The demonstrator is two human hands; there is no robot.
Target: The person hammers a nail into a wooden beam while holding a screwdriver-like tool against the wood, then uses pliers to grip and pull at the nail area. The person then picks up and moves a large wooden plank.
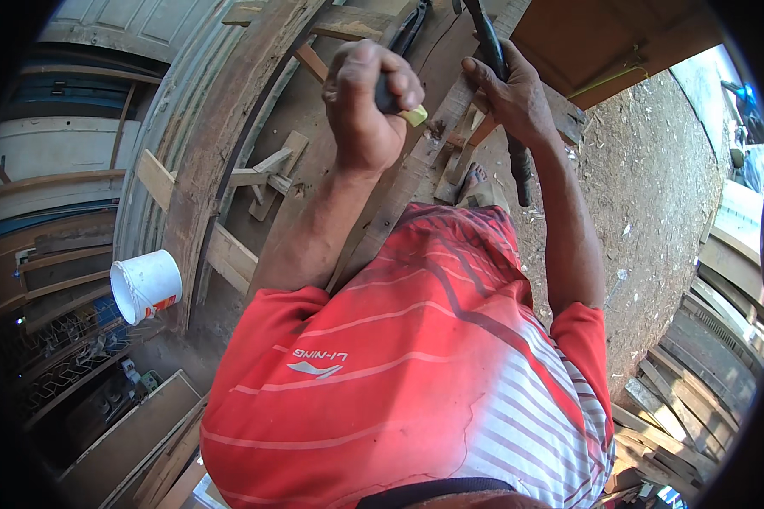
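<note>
My left hand (367, 110) is raised above a long wooden plank and closed in a fist. It grips a black-and-yellow handle (414, 115); the rest of that tool is hidden by my fingers. To its right, my right hand (519, 95) is closed around the middle of a long dark bar-like tool (520, 174). The tool's thicker lower end hangs beside my forearm, and its upper end runs to the picture's top edge, so I cannot tell its kind. Just beyond my left fist is a narrow black object (409, 25), partly hidden. The weathered plank (412, 174) runs below both hands.
A thick old timber (229, 110) slants along the left. Small wood offcuts (272, 170) lie between it and the plank. A white bucket (146, 285) stands at left. A brown panel (607, 42) is at upper right. Stacked boards (679, 407) lie at lower right. My foot (475, 180) is beside the plank.
</note>
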